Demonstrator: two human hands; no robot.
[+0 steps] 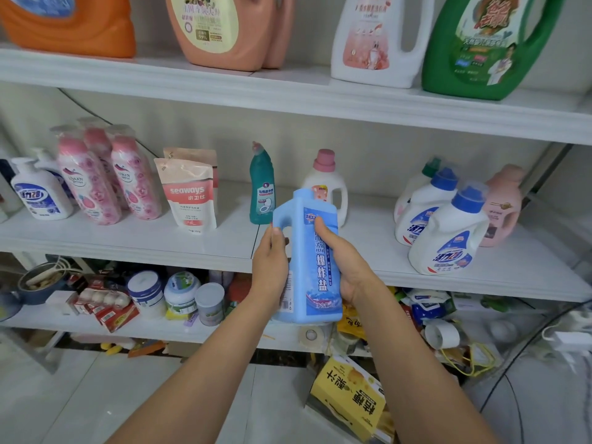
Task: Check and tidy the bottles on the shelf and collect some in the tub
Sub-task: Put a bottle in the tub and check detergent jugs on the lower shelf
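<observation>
Before the middle shelf (128,246), our left hand (270,267) curls round the handle side of a blue detergent bottle (317,267). We hold it upright, off the board, label facing us, apparently for checking. Our right hand (350,272) wraps the other edge, thumb on the label. No tub is in view.

The blue bottle (306,251) looks like smooth matt plastic with a glossy label; the white shelf (128,241) is smooth, slightly shiny.

Top edge crops the orange jug (67,27).
</observation>
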